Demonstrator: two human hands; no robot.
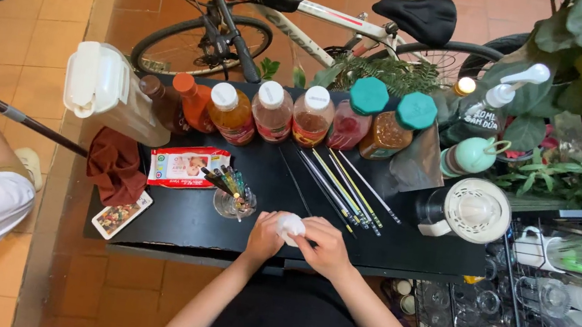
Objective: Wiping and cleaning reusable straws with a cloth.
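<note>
Left hand (265,237) and right hand (327,246) both grip a small white rounded object (290,226), held between them over the near edge of the black tabletop (177,219). Just left stands a clear glass cup of straws (234,199); long thin metal straws (344,188) lie just beyond the hands.

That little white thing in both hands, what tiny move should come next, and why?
Probably a small turn or squeeze with the fingers to work the small white object further. The left hand and right hand both pinch it just above the black table, so it is already held. What it is cannot be told. The long straws lie just beyond, untouched.
</note>
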